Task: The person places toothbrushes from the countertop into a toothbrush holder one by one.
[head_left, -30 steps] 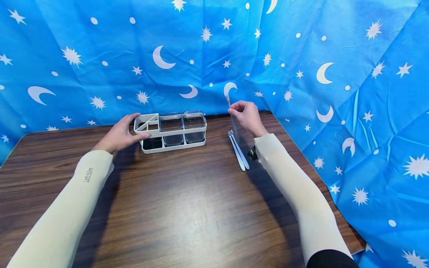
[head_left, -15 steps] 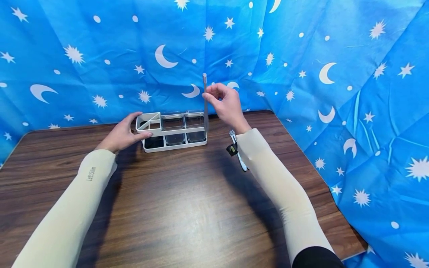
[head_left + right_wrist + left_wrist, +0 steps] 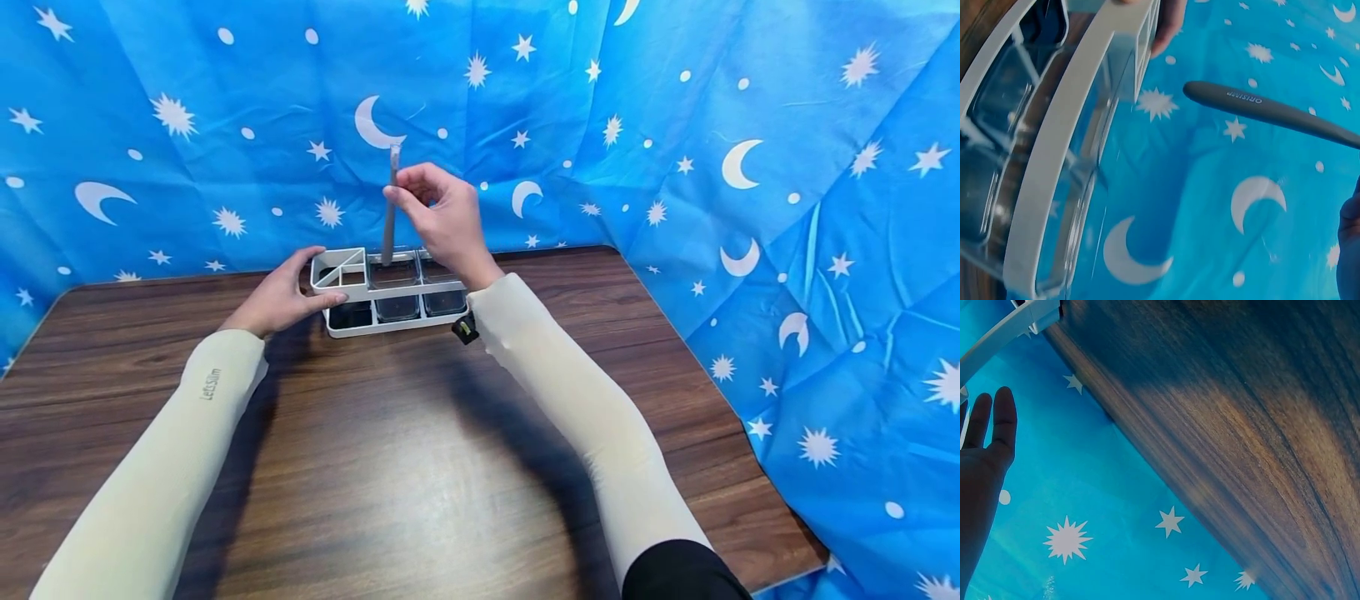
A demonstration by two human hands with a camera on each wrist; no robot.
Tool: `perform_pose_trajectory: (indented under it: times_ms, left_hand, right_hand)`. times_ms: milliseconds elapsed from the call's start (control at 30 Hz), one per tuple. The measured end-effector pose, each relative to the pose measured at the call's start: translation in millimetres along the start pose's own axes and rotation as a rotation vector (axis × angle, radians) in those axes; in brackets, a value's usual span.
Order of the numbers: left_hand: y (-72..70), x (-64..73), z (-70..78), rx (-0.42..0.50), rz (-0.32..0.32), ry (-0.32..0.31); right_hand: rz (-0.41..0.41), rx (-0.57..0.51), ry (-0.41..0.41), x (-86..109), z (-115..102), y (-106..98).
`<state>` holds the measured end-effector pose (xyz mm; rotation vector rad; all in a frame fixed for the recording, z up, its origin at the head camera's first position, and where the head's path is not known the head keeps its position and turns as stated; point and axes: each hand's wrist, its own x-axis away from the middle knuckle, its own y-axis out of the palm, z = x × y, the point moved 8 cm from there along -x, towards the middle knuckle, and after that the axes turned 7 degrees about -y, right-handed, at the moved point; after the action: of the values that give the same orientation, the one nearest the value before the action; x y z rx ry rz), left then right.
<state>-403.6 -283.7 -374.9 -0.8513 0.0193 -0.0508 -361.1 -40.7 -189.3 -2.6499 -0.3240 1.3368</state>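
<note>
Right hand (image 3: 442,215): grip narrow, pinching gray toothbrush (image 3: 389,227) nearly upright, handle end down, above white rack (image 3: 393,291). Left hand (image 3: 279,295): grip holds the rack's left end, thumb in front. Rack stands on brown tabletop (image 3: 337,467) by blue curtain (image 3: 285,75).

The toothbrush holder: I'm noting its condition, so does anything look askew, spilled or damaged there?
Nothing stands out. The toothbrush holder stands upright, its clear cups seated in it, with no spill or crack visible. The right hand, pinching a gray toothbrush, partly hides one cup.
</note>
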Motion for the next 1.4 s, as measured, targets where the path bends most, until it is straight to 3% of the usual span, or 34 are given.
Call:
perform_pose_trajectory:
  times_ms: [167, 400, 733, 1000, 1400]
  left_hand:
    - [1.6, -1.1, 0.5, 0.015, -0.003, -0.011]
    - [1.1, -1.4, 1.3, 0.018, 0.006, 0.003]
    - [3.1, -2.5, -1.7, 0.046, 0.008, 0.018]
    - [3.1, -3.0, -1.3, 0.017, 0.005, 0.022]
    - [-0.2, 0.1, -0.2, 0.035, 0.018, 0.028]
  right_hand:
    - [-0.025, 0.019, 0.044, -2.4, 3.5, 19.8]
    - [-0.087, 0.027, 0.043, -3.4, 49.4, 52.0]
    - [-0.226, 0.165, 0.135, 10.5, 75.9, 86.1]
    - [-0.273, 0.222, 0.199, 25.2, 98.9, 97.4]
    - [-0.355, 0.233, 0.236, 37.3, 110.1, 110.3]
